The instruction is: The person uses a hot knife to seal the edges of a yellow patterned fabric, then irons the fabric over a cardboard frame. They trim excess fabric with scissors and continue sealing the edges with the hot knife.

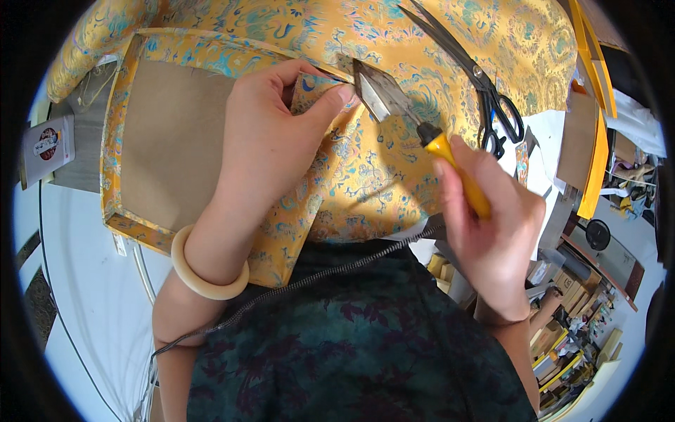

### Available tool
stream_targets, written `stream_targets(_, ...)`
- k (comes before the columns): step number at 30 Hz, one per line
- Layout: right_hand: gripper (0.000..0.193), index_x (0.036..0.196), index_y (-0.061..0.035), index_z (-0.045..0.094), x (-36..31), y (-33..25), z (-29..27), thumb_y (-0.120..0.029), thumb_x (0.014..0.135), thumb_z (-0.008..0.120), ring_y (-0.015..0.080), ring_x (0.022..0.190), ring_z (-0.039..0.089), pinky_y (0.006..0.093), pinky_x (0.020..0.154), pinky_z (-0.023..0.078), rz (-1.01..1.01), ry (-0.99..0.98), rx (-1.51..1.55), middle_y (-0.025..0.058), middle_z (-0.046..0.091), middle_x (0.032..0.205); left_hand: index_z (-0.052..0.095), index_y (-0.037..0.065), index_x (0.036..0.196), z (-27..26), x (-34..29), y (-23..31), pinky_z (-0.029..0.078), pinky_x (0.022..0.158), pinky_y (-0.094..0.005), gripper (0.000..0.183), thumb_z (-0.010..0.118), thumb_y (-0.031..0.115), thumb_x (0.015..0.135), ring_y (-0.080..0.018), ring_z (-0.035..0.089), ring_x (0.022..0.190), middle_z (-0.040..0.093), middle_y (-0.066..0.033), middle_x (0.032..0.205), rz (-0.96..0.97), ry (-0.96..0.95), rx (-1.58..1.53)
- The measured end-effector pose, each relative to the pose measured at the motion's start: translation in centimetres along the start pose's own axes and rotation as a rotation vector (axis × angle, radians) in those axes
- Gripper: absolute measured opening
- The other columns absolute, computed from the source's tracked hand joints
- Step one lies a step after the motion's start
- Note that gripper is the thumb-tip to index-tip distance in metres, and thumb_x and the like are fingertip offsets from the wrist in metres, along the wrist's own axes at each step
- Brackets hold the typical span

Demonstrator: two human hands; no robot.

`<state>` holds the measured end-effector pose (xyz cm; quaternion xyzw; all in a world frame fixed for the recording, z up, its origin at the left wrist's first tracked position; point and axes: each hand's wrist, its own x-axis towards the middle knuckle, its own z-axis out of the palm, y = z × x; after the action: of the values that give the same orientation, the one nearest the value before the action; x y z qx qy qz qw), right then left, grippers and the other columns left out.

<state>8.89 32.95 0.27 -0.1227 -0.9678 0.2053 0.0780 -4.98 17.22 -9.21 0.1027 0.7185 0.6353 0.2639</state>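
My right hand (499,225) is wrapped round the yellow handle of a small tacking iron (460,172). Its flat, pointed metal plate (383,98) is tilted, close to my left fingertips. With thumb and fingers pinched together, my left hand (267,141) holds a folded edge of yellow brocade fabric (309,88) patterned in blue and pink. That edge is at the corner of a shallow brocade-covered box (116,151) with a plain brown bottom (172,141). A strip of the same brocade (285,243) hangs down past my left wrist.
Black-handled scissors (478,74) lie on a large brocade sheet (365,28) on the far side. A braided cord (309,280) crosses in front of my body. A yellow board frame (598,162) and cluttered shelves (576,309) are at the right. A white card (48,151) sits left.
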Motion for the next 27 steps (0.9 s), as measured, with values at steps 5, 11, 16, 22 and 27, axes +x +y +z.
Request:
stream_targets(5, 0.012, 0.104, 0.0011, 0.064, -1.2, 3.1, 1.4, -0.011, 0.102, 0.063, 0.0024, 0.066, 0.050, 0.0184, 0.062, 0.039, 0.285, 0.196, 0.510, -0.0013, 0.061, 0.076, 0.070, -0.003, 0.088, -0.2, 0.0, 0.1, 0.043, 0.054, -0.0243, 0.021, 0.078, 0.017, 0.087, -0.0044, 0.055, 0.060, 0.065, -0.0017, 0.066, -0.025, -0.007, 0.007)
stream_targets(11, 0.013, 0.100, 0.0019, 0.068, -2.1, 2.4, 0.0, -0.009, 0.095, 0.073, 0.0011, 0.064, 0.054, 0.0174, 0.057, 0.041, 0.282, 0.066, 0.477, 0.0004, 0.068, 0.075, 0.069, -0.003, 0.086, -0.1, 0.0, -0.1, 0.043, 0.055, -0.0237, 0.022, 0.078, 0.017, 0.086, -0.0036, 0.054, 0.060, 0.065, -0.0015, 0.066, 0.003, -0.005, 0.026)
stream_targets(16, 0.007, 0.093, 0.0025, 0.071, -1.7, 1.7, -0.1, -0.003, 0.091, 0.074, 0.0054, 0.061, 0.060, 0.0212, 0.056, 0.048, 0.160, 0.004, 0.321, 0.0071, 0.070, 0.073, 0.069, -0.003, 0.086, -0.3, 0.1, -0.1, 0.042, 0.055, -0.0237, 0.023, 0.078, 0.018, 0.086, -0.0036, 0.054, 0.060, 0.064, -0.0012, 0.066, -0.015, -0.015, 0.057)
stream_targets(22, 0.008, 0.094, 0.0019, 0.072, -0.1, 0.2, -1.5, -0.005, 0.091, 0.074, 0.0098, 0.063, 0.066, 0.0225, 0.057, 0.051, 0.160, -0.084, 0.204, 0.0100, 0.072, 0.076, 0.070, -0.003, 0.088, -0.2, 0.1, 0.2, 0.043, 0.055, -0.0238, 0.022, 0.078, 0.017, 0.086, -0.0037, 0.054, 0.060, 0.064, -0.0011, 0.065, -0.022, -0.017, 0.005)
stream_targets(27, 0.009, 0.095, 0.0025, 0.073, -2.3, 2.8, -1.0, -0.006, 0.093, 0.074, 0.0040, 0.070, 0.062, 0.0194, 0.064, 0.049, 0.315, 0.169, 0.455, 0.0048, 0.073, 0.081, 0.071, -0.003, 0.086, 0.0, 0.2, 0.1, 0.042, 0.054, -0.0235, 0.021, 0.079, 0.016, 0.087, -0.0038, 0.054, 0.060, 0.065, -0.0012, 0.066, 0.010, -0.002, 0.019)
